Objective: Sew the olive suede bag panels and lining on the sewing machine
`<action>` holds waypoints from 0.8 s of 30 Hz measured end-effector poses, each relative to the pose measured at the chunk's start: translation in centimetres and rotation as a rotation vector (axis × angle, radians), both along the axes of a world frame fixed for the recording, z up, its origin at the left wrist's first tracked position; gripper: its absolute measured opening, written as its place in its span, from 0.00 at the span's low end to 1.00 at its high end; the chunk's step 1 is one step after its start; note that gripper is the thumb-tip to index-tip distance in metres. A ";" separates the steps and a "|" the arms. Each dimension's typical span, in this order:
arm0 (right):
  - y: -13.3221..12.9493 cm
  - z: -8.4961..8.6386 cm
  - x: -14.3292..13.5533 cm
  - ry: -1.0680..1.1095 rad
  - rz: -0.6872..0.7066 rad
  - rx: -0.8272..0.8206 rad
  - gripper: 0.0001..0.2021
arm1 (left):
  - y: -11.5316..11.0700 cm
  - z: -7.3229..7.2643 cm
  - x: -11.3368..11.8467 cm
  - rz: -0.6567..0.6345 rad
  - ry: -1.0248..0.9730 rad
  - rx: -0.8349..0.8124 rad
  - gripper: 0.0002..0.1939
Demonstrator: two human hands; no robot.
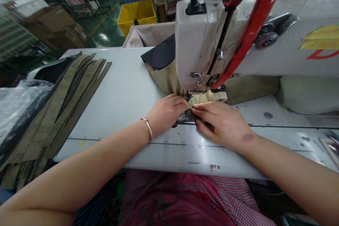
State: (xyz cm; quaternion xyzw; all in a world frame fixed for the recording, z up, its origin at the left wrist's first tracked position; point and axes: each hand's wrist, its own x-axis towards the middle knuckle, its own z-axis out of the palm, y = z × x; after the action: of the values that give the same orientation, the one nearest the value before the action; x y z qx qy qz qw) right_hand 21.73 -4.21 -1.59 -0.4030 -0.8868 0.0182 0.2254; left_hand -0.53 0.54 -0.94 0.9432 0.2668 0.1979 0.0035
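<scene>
The white sewing machine stands over the table, its needle and presser foot coming down between my hands. A khaki-brown fabric piece runs under the foot, with a black panel on its far part. My left hand, with a silver bangle at the wrist, is closed on the near edge of the fabric just left of the needle. On the right, my right hand lies with fingers stretched flat at a pale strip beside the foot, thumb apart. Both hands hide part of the fabric edge.
Long brown fabric strips lie stacked along the left table edge beside clear plastic. A red lever guard crosses the machine head. Beyond the table stand a yellow crate and cardboard boxes. A printed ruler runs along the front.
</scene>
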 end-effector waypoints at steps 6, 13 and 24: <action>-0.1 0.0 0.1 -0.004 -0.007 -0.006 0.15 | -0.7 0.1 -0.2 -0.018 0.047 0.046 0.10; 0.4 0.0 0.0 -0.066 -0.045 -0.037 0.16 | -0.2 0.1 -0.1 0.000 0.088 0.016 0.11; 1.4 0.2 -0.3 -0.166 -0.113 -0.075 0.19 | 1.1 -0.3 0.1 0.056 0.055 -0.071 0.13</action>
State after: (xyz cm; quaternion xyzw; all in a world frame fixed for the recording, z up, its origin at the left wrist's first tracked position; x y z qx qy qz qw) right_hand 21.42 -2.79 -1.42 -0.4609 -0.8768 0.0054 0.1368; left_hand -0.40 1.59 -1.27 0.9398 0.3000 0.1620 0.0243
